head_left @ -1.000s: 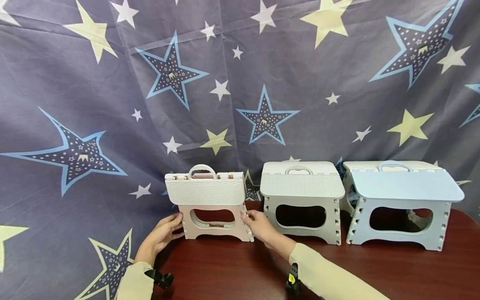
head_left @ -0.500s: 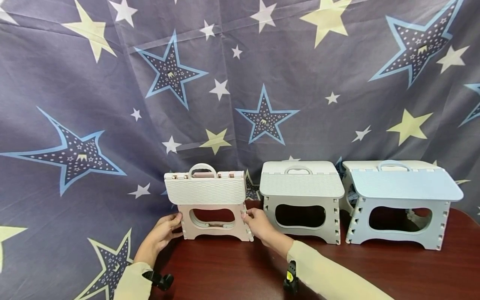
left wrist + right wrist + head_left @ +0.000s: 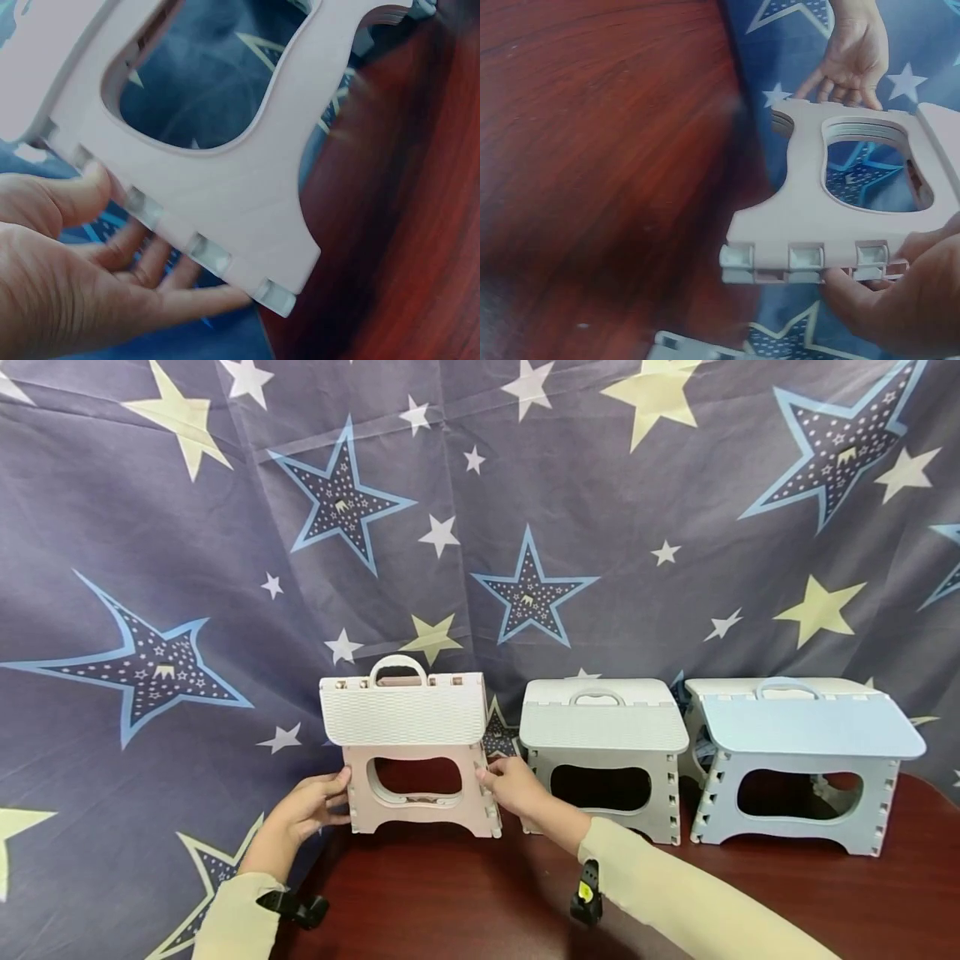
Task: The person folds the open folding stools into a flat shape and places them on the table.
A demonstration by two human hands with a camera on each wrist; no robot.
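A person's two bare hands hold a pale pink and white plastic folding stool [image 3: 411, 739] at the back left part of the dark red-brown wooden tabletop [image 3: 420, 893], close to its left edge. The left hand [image 3: 307, 806] has its thumb at the front of the stool's left side and the fingers reaching behind it, rather long, so this side is held between them. The right hand [image 3: 517, 789] pinches the right side, with thumb in front and fingertips partly hidden behind. The panels of this stool lie close together, as the right wrist view shows, and its arched white handle [image 3: 399, 660] points upward. In the left wrist view, the lower left foot is over the blue side of the cloth, outside the left edge; if the other foot touches the tabletop, I cannot tell. Just to the right, along the back edge, stands an unfolded grey-white plastic stool [image 3: 603, 727], and nearer the back right corner stands an unfolded light blue plastic stool [image 3: 813, 727]. Behind everything hangs a grey-blue cloth with stars [image 3: 450, 460]. Both cream sleeves [image 3: 697, 893] carry black straps [image 3: 587, 893] near the wrists.
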